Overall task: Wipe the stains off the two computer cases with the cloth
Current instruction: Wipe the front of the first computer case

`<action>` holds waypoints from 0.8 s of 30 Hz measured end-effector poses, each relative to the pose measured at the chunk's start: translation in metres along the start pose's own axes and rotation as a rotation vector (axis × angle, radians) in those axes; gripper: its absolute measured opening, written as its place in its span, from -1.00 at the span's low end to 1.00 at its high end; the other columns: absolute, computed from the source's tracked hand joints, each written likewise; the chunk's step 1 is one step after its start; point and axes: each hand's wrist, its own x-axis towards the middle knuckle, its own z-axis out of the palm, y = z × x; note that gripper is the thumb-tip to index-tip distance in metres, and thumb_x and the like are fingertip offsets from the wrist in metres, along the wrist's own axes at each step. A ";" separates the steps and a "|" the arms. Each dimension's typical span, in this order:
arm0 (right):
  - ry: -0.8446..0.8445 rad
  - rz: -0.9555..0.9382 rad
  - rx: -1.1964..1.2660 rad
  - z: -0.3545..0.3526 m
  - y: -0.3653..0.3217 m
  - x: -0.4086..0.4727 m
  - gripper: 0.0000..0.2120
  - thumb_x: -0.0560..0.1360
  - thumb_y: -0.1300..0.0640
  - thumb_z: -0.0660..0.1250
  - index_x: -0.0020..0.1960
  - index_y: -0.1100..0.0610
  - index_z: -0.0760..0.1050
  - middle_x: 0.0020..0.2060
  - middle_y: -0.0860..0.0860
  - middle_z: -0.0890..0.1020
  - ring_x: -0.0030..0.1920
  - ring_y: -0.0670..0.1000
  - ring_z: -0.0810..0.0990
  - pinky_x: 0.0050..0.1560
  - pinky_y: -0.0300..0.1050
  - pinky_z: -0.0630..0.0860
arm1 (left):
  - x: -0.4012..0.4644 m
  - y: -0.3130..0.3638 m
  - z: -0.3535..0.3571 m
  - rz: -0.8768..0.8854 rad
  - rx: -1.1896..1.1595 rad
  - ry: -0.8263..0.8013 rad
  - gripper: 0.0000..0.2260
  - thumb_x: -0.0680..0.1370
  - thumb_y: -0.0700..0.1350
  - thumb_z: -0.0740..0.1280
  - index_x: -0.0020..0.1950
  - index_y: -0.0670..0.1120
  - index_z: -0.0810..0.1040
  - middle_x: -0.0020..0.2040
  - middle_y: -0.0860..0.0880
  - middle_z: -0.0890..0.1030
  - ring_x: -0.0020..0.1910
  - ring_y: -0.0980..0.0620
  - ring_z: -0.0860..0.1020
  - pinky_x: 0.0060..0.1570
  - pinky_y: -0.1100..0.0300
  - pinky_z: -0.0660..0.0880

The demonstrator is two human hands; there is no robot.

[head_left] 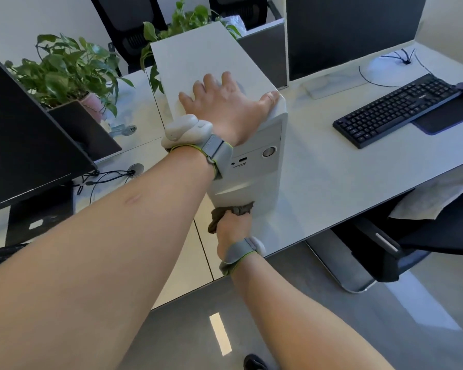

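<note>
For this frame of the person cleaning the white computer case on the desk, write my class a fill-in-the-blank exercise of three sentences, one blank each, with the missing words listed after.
1. The left hand lies flat on the ____ of the white computer case.
2. The right hand grips a brown ____ against the lower front of the case.
3. On the desk to the right of the case lies a black ____.

Missing words: top; cloth; keyboard
</note>
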 end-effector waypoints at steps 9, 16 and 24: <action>0.108 -0.304 -0.067 -0.044 -0.018 0.091 -0.62 0.51 0.03 0.11 0.29 -0.11 0.46 0.13 0.08 0.60 0.11 0.17 0.61 0.21 0.16 0.58 | 0.002 0.000 0.004 0.002 0.001 0.021 -0.17 0.42 0.57 -0.02 0.38 -0.03 0.41 0.40 -0.13 0.42 0.44 -0.20 0.32 0.42 -0.24 0.16; 0.031 -0.020 -0.018 -0.034 -0.011 0.055 -0.59 0.52 0.17 0.24 0.34 0.27 0.39 0.22 0.33 0.57 0.19 0.37 0.58 0.23 0.26 0.52 | 0.002 0.000 0.004 0.011 0.009 0.025 -0.20 0.44 0.55 -0.02 0.38 -0.02 0.40 0.39 -0.11 0.42 0.43 -0.19 0.32 0.40 -0.22 0.17; -0.187 0.281 0.165 -0.005 0.004 0.021 -0.51 0.56 0.30 0.21 0.48 0.32 0.30 0.43 0.29 0.46 0.37 0.31 0.52 0.08 0.02 0.46 | 0.001 0.000 0.003 0.012 -0.002 0.021 -0.20 0.45 0.55 -0.01 0.40 -0.02 0.39 0.39 -0.11 0.42 0.43 -0.19 0.32 0.39 -0.20 0.16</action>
